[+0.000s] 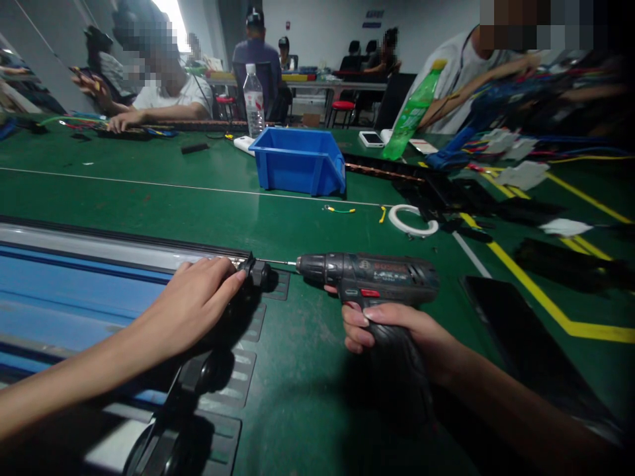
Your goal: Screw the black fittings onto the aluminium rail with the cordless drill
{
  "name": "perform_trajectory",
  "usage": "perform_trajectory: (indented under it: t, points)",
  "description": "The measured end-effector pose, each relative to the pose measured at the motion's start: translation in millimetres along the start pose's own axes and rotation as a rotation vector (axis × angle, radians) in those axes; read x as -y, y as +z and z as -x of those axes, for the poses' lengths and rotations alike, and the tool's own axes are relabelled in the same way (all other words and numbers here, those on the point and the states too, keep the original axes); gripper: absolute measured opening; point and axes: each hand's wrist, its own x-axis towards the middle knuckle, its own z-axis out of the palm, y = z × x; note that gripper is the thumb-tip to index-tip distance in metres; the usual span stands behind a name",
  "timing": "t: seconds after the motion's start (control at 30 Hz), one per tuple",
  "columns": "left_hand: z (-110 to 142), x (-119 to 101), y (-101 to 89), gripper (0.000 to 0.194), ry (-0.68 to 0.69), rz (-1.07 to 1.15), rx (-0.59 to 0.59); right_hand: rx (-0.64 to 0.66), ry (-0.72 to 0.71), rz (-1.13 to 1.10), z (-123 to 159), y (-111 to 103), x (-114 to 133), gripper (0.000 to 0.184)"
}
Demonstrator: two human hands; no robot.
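The right hand (419, 330) is holding the drill (370, 268) in a closed grip, its bit (275, 262) pointing at the corner of the blue assembly (89, 277) on the worktop (302, 390). The left hand (203, 287) is resting there, possibly pinching something; I cannot tell. Screw-driving is seemingly proceeding, calling next for straight alignment.

The worktop (302, 228) is dimly lit; white glare (171, 16) is seen behind and left of the bin (288, 170). Dark shadow is cast beneath the drill (377, 272), before the bin. Right of it, cables (516, 96) are blurred; heads (149, 46) beyond are pixelated. Outer edges are stretched.
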Motion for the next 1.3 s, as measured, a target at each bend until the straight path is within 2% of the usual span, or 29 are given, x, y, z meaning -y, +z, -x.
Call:
perform_trajectory:
  t: [0.27, 0.5, 0.67, 0.83, 1.07, 1.3]
  points:
    - [0.8, -0.1, 1.1, 0.044, 0.012, -0.027, -0.006, -0.034, -0.028, 0.018, 0.1, 3.4, 0.2, 0.026]
    - [-0.5, -1.3, 0.3, 0.043, 0.006, -0.065, 0.01, -0.024, -0.02, 0.034, 0.5, 3.6, -0.2, 0.015]
    - [-0.2, -2.3, -0.2, 0.042, 0.009, -0.065, 0.017, 0.017, 0.0, 0.077, 1.2, 2.1, 1.2, 0.025]
    - [1.0, -2.6, -0.2, 0.041, 0.008, -0.051, 0.015, 0.013, -0.021, 0.062, 2.4, 0.9, 0.8, 0.018]
    - [-1.2, -1.6, 1.2, 0.041, 0.011, -0.053, 0.008, 0.029, 0.005, 0.096, 2.8, 0.0, 2.2, 0.023]
    - [-0.9, 0.1, 2.9, 0.042, 0.017, -0.061, 0.008, 0.029, -0.003, 0.039, 1.2, -1.4, 0.7, 0.02]
